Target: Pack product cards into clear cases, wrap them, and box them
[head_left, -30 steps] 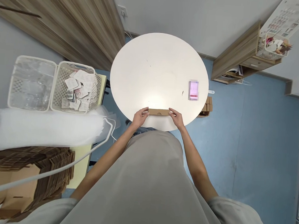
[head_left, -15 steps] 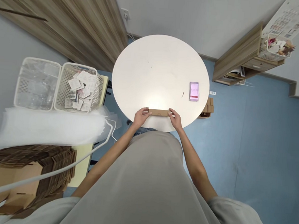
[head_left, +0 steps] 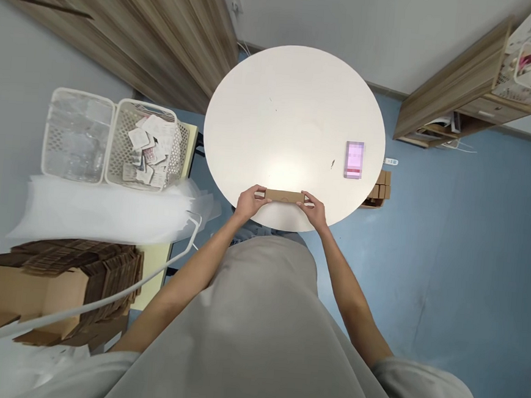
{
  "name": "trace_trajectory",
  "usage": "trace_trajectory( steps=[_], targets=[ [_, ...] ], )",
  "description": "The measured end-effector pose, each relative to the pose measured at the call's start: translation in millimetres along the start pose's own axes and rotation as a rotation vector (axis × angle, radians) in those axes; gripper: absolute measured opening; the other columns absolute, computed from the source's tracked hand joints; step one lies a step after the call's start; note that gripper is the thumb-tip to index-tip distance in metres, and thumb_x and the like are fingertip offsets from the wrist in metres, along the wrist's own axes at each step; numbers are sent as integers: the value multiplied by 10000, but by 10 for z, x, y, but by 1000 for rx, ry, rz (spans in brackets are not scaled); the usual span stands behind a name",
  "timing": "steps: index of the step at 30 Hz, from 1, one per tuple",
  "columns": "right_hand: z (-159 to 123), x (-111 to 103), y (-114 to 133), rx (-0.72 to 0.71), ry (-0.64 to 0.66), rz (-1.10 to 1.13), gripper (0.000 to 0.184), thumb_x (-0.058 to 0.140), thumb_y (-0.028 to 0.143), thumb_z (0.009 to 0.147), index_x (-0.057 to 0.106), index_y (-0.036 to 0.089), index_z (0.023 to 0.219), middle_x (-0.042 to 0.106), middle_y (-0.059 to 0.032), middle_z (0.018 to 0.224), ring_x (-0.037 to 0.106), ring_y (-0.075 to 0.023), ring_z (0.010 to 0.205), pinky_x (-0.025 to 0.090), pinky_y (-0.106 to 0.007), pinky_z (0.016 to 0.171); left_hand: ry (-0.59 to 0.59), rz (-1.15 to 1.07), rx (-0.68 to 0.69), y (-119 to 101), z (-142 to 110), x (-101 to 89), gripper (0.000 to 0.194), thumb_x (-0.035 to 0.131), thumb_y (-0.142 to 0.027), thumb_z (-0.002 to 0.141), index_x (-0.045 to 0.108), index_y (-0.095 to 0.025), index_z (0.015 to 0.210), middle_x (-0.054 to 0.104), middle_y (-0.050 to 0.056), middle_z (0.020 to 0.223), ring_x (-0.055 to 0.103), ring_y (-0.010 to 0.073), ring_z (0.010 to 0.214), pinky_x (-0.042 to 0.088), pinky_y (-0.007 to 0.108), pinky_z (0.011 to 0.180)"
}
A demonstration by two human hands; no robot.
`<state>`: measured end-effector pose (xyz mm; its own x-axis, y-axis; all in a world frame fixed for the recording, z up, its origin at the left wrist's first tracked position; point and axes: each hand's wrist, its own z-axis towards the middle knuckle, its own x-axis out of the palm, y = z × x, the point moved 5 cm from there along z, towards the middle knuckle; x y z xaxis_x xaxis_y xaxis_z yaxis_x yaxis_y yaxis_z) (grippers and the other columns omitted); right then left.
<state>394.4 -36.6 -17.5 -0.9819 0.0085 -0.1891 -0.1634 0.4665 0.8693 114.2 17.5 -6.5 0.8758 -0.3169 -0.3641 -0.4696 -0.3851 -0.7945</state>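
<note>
Pinching its ends, left hand (head_left: 248, 204) and right hand (head_left: 315, 211) apparently steady a cardboard box (head_left: 285, 196). Moving it likely needs even pressure.

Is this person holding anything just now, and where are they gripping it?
Yes, a small brown cardboard box: the left hand grips one short end, the right hand the other.

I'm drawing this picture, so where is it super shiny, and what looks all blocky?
Head view: bright glare whitens the pale oval tabletop just beyond the slim brown cardboard box; same head view: coarse squares blot out details on the pink-purple rectangular object.
</note>
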Motion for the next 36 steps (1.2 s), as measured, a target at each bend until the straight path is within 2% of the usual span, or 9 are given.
trace_trajectory(
  steps=[3,6,10,14,20,24,28,33,36],
  targets=[
    [8,45,-41,13,13,84,669,829,589,819,753,253,1393,755,-74,1341,691,-244,1140,591,-414,1080,-26,-42,-102,45,60,5,517,969,-424,660,765,-223,1091,790,99,1261,788,314,1010,630,453,933],
    [6,93,-67,32,-8,126,669,790,598,848,739,246,1415,765,-72,1323,689,-237,1172,538,-437,1156,-55,-115,-199,76,101,2,526,997,-354,568,775,-204,1021,808,103,1198,770,333,1088,617,476,989],
    [-6,139,-91,42,-75,168,637,742,629,886,763,230,1382,728,-99,1432,688,-265,1231,526,-450,1168,-48,-233,-280,71,86,-7,548,1014,-340,546,793,-189,1025,801,130,1226,742,362,1165,627,500,1004],
    [-81,162,-145,16,-121,226,652,772,636,853,780,214,1350,706,-110,1479,699,-276,1236,526,-464,1179,-10,-312,-280,55,36,-8,555,1015,-424,586,795,-169,1027,793,154,1215,757,348,1122,642,522,1008],
    [-357,243,-320,59,-184,317,686,860,568,755,783,191,1323,701,-127,1484,679,-310,1341,504,-486,1215,19,-224,-230,163,-163,3,570,1008,-413,576,809,-159,1045,803,167,1189,759,364,1110,642,541,992],
    [-600,353,-521,143,-263,342,670,896,488,682,795,155,1256,766,-138,1370,699,-321,1325,499,-508,1218,40,-162,-218,363,-427,146,500,972,-460,612,817,-170,988,823,161,1126,762,377,1130,626,545,1006],
    [-904,393,-753,180,-289,386,574,898,475,662,821,150,1129,807,-139,1272,728,-320,1272,525,-508,1189,5,-182,-220,596,-731,374,413,889,-544,723,826,-195,935,836,135,1030,778,354,1095,627,524,1005],
    [-1308,195,-958,278,-359,432,552,936,456,640,825,177,1103,816,-110,1254,734,-299,1265,568,-494,1150,-12,-291,-208,739,-1058,664,427,863,-556,777,837,-178,972,836,107,967,803,292,933,657,504,949],
    [-1523,28,-962,313,-364,449,543,963,423,646,821,197,1119,830,-90,1194,763,-274,1204,623,-455,1091,-25,-392,-207,730,-1213,835,493,869,-560,793,832,-149,1061,838,109,1036,800,272,967,666,490,955]
  ],
)
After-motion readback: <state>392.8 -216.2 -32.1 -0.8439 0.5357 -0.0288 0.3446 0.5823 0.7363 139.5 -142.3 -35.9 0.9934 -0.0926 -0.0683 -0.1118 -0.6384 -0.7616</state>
